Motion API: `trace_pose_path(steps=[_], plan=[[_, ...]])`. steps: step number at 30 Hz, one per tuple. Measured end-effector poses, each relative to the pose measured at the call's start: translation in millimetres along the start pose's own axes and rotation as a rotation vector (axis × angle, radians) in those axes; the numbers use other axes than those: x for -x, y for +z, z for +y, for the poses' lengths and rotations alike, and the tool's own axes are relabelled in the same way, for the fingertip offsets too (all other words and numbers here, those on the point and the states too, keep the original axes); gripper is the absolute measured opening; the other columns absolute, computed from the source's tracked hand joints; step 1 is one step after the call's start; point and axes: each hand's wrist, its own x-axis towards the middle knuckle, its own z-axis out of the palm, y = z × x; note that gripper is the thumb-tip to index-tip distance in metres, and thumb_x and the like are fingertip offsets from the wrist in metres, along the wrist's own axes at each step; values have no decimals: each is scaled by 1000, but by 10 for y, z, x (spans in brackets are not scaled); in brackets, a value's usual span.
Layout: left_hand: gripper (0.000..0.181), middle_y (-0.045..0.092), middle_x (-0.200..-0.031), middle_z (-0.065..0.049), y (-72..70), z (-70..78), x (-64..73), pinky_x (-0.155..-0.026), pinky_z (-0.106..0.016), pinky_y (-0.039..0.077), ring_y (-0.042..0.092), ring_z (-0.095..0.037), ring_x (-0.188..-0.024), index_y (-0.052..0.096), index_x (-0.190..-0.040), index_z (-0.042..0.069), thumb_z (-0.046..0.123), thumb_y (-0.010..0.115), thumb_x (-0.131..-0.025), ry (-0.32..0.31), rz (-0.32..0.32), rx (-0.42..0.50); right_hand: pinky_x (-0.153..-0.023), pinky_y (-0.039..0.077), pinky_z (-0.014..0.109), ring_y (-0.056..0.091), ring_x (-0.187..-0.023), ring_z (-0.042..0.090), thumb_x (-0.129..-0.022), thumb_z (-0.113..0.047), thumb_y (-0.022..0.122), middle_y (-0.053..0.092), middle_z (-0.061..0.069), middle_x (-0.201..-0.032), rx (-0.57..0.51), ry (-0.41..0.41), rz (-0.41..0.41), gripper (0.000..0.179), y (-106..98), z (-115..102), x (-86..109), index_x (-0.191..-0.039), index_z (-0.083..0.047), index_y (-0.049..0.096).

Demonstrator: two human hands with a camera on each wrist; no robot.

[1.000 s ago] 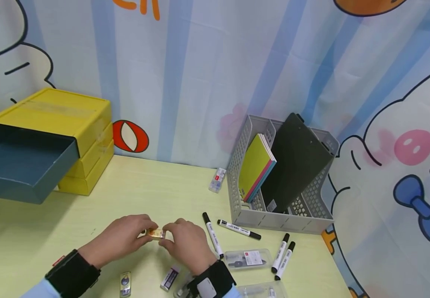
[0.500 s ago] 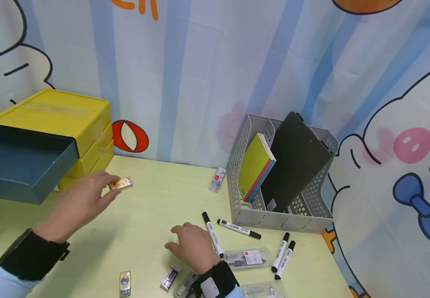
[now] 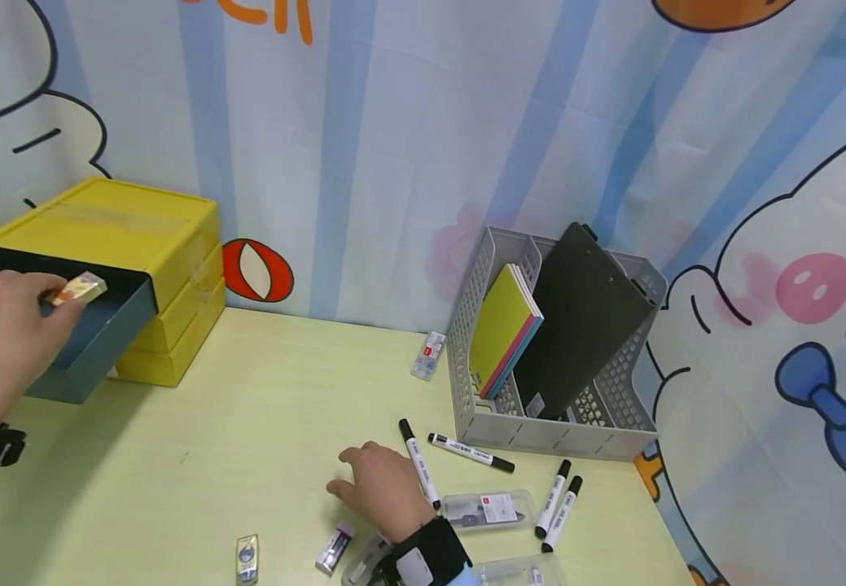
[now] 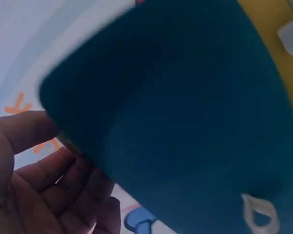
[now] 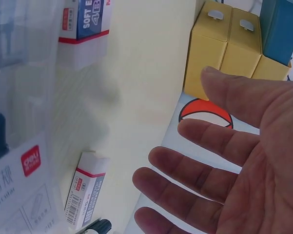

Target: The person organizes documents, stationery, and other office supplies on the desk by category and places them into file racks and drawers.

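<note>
My left hand point(image 3: 5, 342) pinches a small shiny yellowish packet point(image 3: 80, 289) between thumb and fingers. It holds the packet over the pulled-out blue drawer point(image 3: 78, 376) of the yellow cabinet point(image 3: 111, 220). From the left wrist, the drawer's underside point(image 4: 175, 117) covers most of the packet, with the left fingers beside its edge. Over the table, my right hand point(image 3: 386, 488) has loosely spread fingers and nothing in its grasp. Near it lies an eraser point(image 3: 335, 548), its "SOFT" 4B sleeve point(image 5: 90, 19) readable from the right wrist. A similar yellowish packet point(image 3: 247, 560) lies at the front.
Several black-capped markers point(image 3: 471, 452) and clear plastic cases point(image 3: 488, 509) lie right of the right hand. A grey file holder point(image 3: 558, 434) with notebooks point(image 3: 503, 330) and a black clipboard point(image 3: 584, 317) stands behind them. A small labelled pack point(image 3: 428, 356) lies beside the holder.
Both hands were at the packet; the right hand let go. The left hand carried the packet leftward and up to the drawer, while the right hand stayed nearly in place with its fingers loosened.
</note>
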Motion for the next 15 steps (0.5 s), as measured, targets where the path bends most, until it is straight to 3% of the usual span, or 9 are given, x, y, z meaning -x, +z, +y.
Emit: trace_pose_path(steps=[3,7,15], plan=[[33,50,-95,-35,54,-130,-84,-55,-42,44,49,-39,-70,51,-113,-21,8,55,-98,-2,-15,25,-64,49,29,65,-82,14,-86,-37,76,71,1,-95,4,3,-2,35,10,0,5,-112,-14,75],[31,52,-89,-35,131,-223,-177,-61,-47,47,48,-42,-73,50,-108,-24,4,54,-97,-21,-78,29,-63,49,29,66,-83,15,-86,-37,76,71,2,-96,9,3,-3,34,21,-3,15,-111,-14,75],[28,55,-82,-29,215,-224,-333,-62,-47,44,49,-40,-71,56,-101,-20,8,57,-96,-32,-181,-61,-61,48,29,65,-81,14,-86,-38,76,70,1,-95,15,13,-17,35,43,-6,20,-112,-15,74]])
